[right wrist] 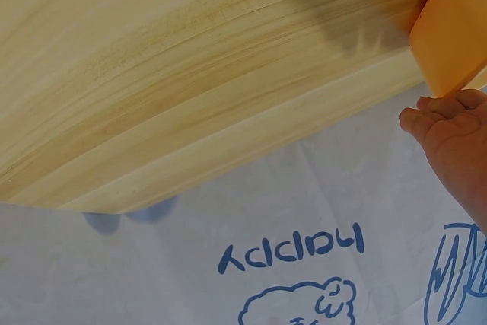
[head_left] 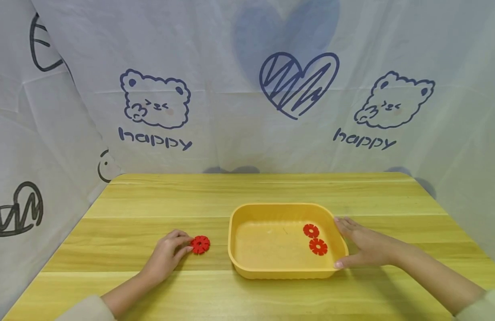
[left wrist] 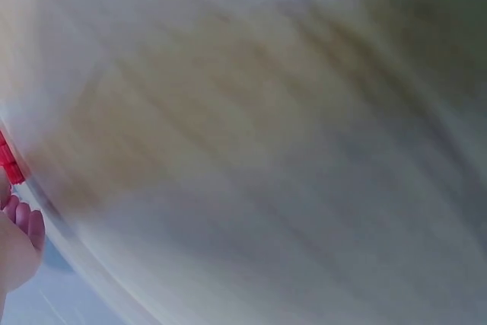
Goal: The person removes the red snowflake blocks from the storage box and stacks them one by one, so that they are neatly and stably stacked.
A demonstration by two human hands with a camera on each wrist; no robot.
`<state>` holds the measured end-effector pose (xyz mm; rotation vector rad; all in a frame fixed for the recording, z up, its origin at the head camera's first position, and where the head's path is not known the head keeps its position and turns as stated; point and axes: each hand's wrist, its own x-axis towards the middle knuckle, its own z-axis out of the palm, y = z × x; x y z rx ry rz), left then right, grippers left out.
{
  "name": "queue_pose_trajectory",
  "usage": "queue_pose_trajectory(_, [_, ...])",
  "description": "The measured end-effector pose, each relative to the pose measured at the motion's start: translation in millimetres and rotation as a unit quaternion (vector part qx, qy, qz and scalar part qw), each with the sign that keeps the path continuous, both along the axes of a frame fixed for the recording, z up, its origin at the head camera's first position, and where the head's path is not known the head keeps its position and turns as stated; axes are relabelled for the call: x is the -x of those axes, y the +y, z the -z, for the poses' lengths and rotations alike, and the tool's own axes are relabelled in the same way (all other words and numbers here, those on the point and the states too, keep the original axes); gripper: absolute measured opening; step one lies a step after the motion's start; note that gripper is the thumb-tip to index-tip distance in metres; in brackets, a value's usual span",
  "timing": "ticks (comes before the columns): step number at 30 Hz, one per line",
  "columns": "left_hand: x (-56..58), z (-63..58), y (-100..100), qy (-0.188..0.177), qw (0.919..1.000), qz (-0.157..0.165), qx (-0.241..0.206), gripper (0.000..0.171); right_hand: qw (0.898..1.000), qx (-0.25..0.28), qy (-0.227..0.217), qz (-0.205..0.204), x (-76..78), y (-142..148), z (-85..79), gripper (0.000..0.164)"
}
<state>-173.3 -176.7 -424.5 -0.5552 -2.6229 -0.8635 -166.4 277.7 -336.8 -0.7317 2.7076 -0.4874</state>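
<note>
Between its thumb and fingertips, my left hand [head_left: 167, 253] pinches the left edge of a red notched plastic disc [head_left: 200, 244], left of the yellow plastic bin [head_left: 287, 272]. The left wrist view catches only part of that hand [left wrist: 19, 245] and the red plastic [left wrist: 9, 159] at its left border. My right hand [head_left: 365, 245] rests against the bin's right end, fingers spread along the rim and thumb at the near corner. Two more red discs lie inside the bin at its right side, one [head_left: 311, 230] behind the other [head_left: 318, 246]. The right wrist view shows the fingers at the bin's wall [right wrist: 453, 28].
A wood-grain table [head_left: 151, 200] carries the bin and reaches back to a hanging white cloth [head_left: 227, 111] printed with bears, hearts and lettering. The cloth also hangs along the left and right sides.
</note>
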Motion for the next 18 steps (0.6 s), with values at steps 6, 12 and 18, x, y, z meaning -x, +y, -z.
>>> queue_pose_trajectory(6, [1.9,1.5,0.0,0.015,0.9998,0.01,0.002,0.016,1.0,0.0,0.002,-0.001,-0.1,-0.2,0.0,0.109])
queue_pose_trajectory(12, [2.2,2.3,0.4,0.022,0.9996,0.018,0.003,0.017,1.0,-0.001,0.003,0.0,0.0,-0.5,0.5,0.108])
queue_pose_trajectory(18, [1.6,1.0,1.3,0.01,0.9998,0.018,0.0,0.018,1.0,0.001,0.0,0.005,-0.2,-0.5,0.9,0.108])
